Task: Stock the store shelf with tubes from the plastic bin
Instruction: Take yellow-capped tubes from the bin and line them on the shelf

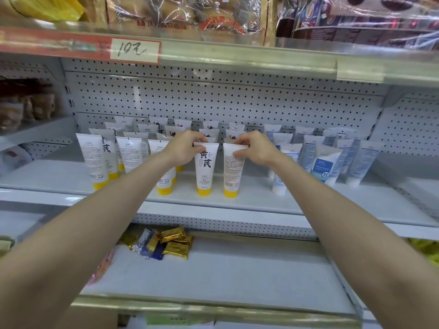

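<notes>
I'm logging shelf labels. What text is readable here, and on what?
"10元": handwritten price tag on the upper shelf edge.
"黄芪": yellow-capped tube in the left hand.
"控": blue tube.
Fine print on the back-facing tube and upper packages: too blurred.

Middle shelf [256,195]: bare strip along the front edge, widest toward the left and right ends, reachable from the front. Yellow-capped tubes [99,160] fill left-centre back to the pegboard [213,96]; blue-label tubes [325,165] crowd right of centre. Left hand [183,150] and right hand [256,149], each pinching a front-row tube top, block the centre. Upper shelf [237,60] caps headroom; open air above the tube tops.
</notes>
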A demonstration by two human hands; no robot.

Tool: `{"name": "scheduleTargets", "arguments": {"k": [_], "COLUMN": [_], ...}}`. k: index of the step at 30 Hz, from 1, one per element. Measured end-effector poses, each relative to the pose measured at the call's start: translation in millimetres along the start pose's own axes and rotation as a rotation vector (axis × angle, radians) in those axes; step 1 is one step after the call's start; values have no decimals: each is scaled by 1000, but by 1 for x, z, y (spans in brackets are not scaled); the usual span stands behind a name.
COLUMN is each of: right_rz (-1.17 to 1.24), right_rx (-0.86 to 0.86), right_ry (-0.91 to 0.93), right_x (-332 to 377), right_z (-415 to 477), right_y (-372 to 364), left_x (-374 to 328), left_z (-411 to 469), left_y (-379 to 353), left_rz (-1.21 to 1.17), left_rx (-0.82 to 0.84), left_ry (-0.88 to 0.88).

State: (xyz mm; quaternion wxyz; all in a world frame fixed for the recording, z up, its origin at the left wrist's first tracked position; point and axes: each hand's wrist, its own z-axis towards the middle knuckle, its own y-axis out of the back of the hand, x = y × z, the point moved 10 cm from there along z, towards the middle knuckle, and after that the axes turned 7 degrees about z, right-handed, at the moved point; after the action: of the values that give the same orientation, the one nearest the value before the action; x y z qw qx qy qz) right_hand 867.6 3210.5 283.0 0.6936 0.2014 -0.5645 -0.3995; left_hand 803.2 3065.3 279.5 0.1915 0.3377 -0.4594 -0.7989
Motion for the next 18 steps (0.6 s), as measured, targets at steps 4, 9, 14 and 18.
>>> {"name": "scheduleTargets", "arguments": {"k": [4,9,14,18], "right_rz": [-13,-46,-79,-93], "right_rx": [-23,-52,-42,-31], "right_ry": [9,44,44,48], "right_x": [6,20,36,49], "right_z": [-1,-7,-24,-40], "right_y": [6,17,29,33], "left_x": [-1,-9,-24,-35], "left_z": [-3,-8,-21,-40], "left_y": [2,13,29,35], "left_rz": [-7,-63,-49,-44], "left_rx": [5,-3,-40,-26], "left_ry": [24,31,-2,-35]}}
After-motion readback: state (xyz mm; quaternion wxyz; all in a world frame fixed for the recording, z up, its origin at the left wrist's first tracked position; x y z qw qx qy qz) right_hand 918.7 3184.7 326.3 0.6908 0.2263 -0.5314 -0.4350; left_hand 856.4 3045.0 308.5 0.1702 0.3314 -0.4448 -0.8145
